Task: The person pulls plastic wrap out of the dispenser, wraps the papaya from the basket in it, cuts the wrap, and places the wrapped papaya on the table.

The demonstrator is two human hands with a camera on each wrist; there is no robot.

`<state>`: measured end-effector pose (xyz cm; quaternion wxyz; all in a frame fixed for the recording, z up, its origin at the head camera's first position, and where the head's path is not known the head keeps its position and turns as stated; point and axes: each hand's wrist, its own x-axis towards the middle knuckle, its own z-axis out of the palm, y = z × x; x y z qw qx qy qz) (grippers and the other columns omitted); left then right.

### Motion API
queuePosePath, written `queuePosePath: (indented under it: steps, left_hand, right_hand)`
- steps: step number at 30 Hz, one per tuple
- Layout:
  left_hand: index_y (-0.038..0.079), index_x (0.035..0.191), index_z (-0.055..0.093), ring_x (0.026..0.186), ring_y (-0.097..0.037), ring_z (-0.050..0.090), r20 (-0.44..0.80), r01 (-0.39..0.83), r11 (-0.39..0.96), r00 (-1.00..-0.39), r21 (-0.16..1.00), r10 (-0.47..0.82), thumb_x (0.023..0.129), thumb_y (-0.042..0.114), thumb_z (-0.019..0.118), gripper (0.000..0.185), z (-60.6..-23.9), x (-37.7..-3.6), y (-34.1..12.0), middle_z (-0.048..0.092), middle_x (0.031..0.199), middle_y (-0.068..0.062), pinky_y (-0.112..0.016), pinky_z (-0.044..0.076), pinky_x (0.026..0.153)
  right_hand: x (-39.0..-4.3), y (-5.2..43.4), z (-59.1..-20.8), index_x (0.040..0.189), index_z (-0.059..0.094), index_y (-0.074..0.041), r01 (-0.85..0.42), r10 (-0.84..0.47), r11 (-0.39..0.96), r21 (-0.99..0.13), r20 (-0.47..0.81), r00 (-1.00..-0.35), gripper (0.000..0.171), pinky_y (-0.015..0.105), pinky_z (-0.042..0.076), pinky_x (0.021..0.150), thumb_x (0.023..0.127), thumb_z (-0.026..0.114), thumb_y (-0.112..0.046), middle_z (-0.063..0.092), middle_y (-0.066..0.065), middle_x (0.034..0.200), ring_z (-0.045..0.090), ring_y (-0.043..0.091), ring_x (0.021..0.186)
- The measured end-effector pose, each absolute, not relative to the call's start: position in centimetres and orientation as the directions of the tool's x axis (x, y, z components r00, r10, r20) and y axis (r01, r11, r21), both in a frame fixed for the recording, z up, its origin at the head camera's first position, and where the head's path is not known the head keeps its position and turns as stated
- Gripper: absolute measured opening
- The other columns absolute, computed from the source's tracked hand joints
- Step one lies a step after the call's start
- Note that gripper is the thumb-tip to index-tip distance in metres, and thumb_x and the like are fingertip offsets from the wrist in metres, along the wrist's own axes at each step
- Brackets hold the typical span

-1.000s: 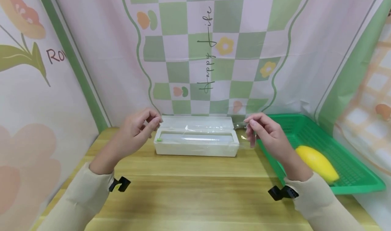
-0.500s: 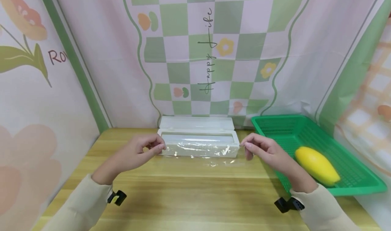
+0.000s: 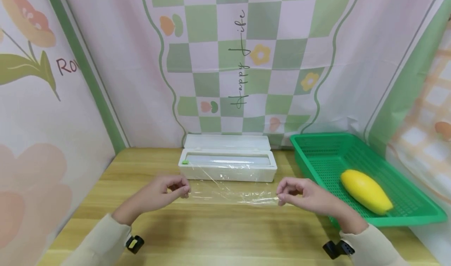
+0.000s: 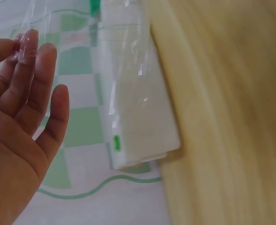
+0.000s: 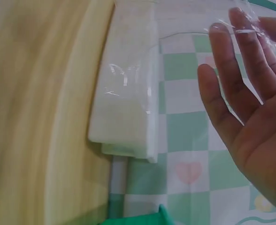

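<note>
A sheet of cling film (image 3: pixel 232 189) runs from the white dispenser box (image 3: pixel 227 165) at the back edge of the bench (image 3: pixel 225 230) toward the person. The left hand (image 3: pixel 160 191) pinches its left corner, the right hand (image 3: pixel 303 193) its right corner, each between thumb and fingers (image 4: pixel 32 56); the remaining fingers lie loosely extended. The film hangs stretched just above the bench.

Handling: the film is judged very light, limp and self-clinging, liable to crease or tear if pulled unevenly. The two front corners, held taut and level, are the sound places to grip.

Hard to make out: the film's front edge is nearly invisible and shows only by glints. Whether it is attached to the roll or cut free cannot be told. The wrist views are blurred, and the roll inside the box is hidden. A yellow fruit (image 3: pixel 366 191) lies in the green basket (image 3: pixel 415 215) at the bench's right edge.
</note>
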<state>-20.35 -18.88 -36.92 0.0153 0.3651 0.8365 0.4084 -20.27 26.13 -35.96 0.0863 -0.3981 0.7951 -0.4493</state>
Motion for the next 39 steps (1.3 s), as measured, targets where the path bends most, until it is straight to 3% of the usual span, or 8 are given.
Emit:
queuePosePath:
  steps: [7,13,23,31,35,39]
  left_hand:
    - [0.018,0.099,0.069,0.087,-0.014,0.066,0.249,0.610,0.391,-0.705,0.689,0.664,0.102,0.020,0.060,0.010,-38.6,-20.0,-19.1,0.069,0.092,0.008,-0.030,0.057,0.076]
    - [0.017,0.096,0.071,0.087,-0.009,0.061,0.269,0.645,0.352,-0.664,0.679,0.698,0.099,0.019,0.065,0.007,-39.5,-19.6,-19.1,0.064,0.094,0.011,-0.030,0.056,0.075]
    - [0.013,0.099,0.073,0.081,-0.010,0.066,0.113,0.569,0.319,-0.596,0.758,0.795,0.101,0.023,0.061,0.016,-41.4,-18.9,-18.8,0.071,0.091,-0.001,-0.027,0.057,0.076]
    - [0.016,0.098,0.077,0.080,0.003,0.062,0.036,0.580,0.333,-0.532,0.744,0.846,0.098,0.025,0.066,0.014,-42.3,-18.4,-18.6,0.070,0.090,0.016,-0.022,0.056,0.072]
    - [0.015,0.098,0.077,0.079,0.002,0.063,-0.019,0.535,0.347,-0.525,0.770,0.851,0.096,0.025,0.069,0.014,-42.7,-18.2,-18.5,0.070,0.090,0.018,-0.022,0.057,0.073]
    - [0.010,0.098,0.077,0.072,-0.001,0.066,-0.077,0.456,0.349,-0.515,0.819,0.854,0.095,0.024,0.070,0.016,-43.0,-18.1,-18.5,0.072,0.086,0.013,-0.023,0.057,0.066]
  right_hand:
    - [-19.9,26.3,-37.5,0.103,0.063,-0.015,-0.551,-0.755,0.292,-0.782,0.165,-0.635,0.007,0.032,0.058,0.075,0.099,0.064,-0.010,0.071,-0.002,0.091,0.068,0.021,0.084]
    - [-19.8,26.2,-38.9,0.100,0.064,-0.013,-0.568,-0.801,0.258,-0.782,0.156,-0.578,0.011,0.032,0.058,0.072,0.095,0.067,-0.004,0.067,0.000,0.090,0.065,0.014,0.081]
    - [-19.1,25.8,-41.6,0.094,0.066,-0.015,-0.521,-0.856,0.268,-0.811,0.047,-0.515,0.007,0.029,0.057,0.070,0.093,0.070,-0.009,0.066,-0.008,0.088,0.061,0.005,0.080]
    - [-18.5,25.6,-42.9,0.091,0.067,-0.013,-0.498,-0.874,0.279,-0.821,-0.003,-0.485,0.007,0.026,0.057,0.065,0.091,0.072,-0.008,0.066,-0.012,0.087,0.060,-0.001,0.076]
    - [-18.4,25.6,-43.3,0.091,0.069,-0.013,-0.486,-0.880,0.283,-0.827,-0.022,-0.475,0.006,0.025,0.057,0.064,0.090,0.073,-0.009,0.066,-0.014,0.087,0.060,-0.003,0.075]
    - [-18.3,25.6,-43.5,0.094,0.072,-0.014,-0.476,-0.886,0.287,-0.831,-0.041,-0.462,0.002,0.023,0.056,0.063,0.093,0.071,-0.011,0.067,-0.012,0.086,0.058,-0.004,0.075]
